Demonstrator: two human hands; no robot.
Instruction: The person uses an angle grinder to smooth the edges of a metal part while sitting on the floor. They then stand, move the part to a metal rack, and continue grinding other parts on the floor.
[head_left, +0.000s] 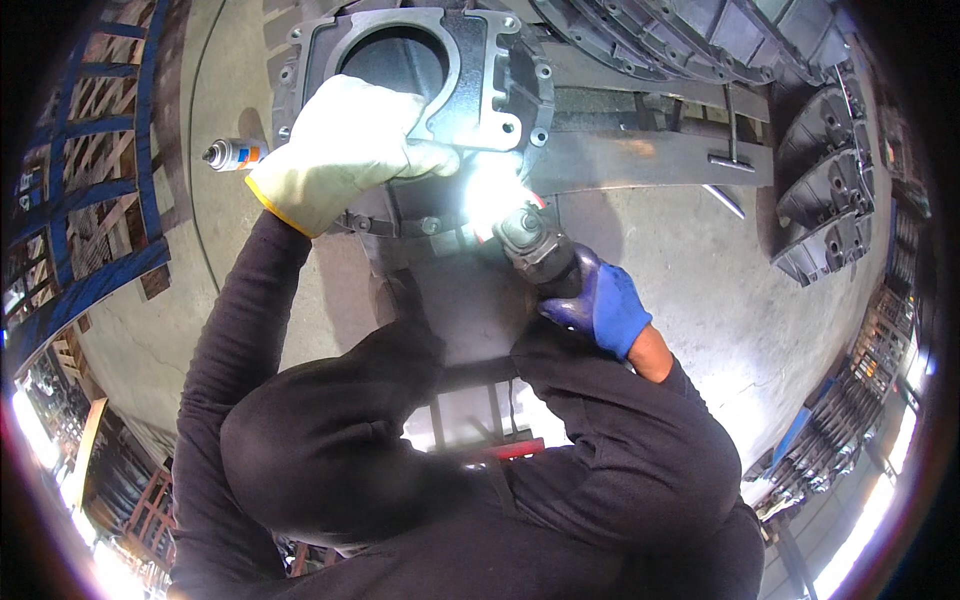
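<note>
A large grey metal casting (483,70) with a round opening lies in front of me on a wider flanged housing. My left hand (345,150), in a white work glove, curls over the near-left rim of the opening. Low on the right, my right hand (605,305) wears a blue coated glove and is wrapped round a dark power tool that looks like an angle grinder (532,238). Its head points at the casting's near edge. A strong white glare there hides the tool's tip and where it meets the metal.
A spray can (233,155) lies on the floor left of the casting. Blue racking (100,125) stands further left. Big ribbed castings (640,35) fill the far right, with more castings (828,185) on the floor. A metal T-shaped bar (732,160) lies on a plank (640,160).
</note>
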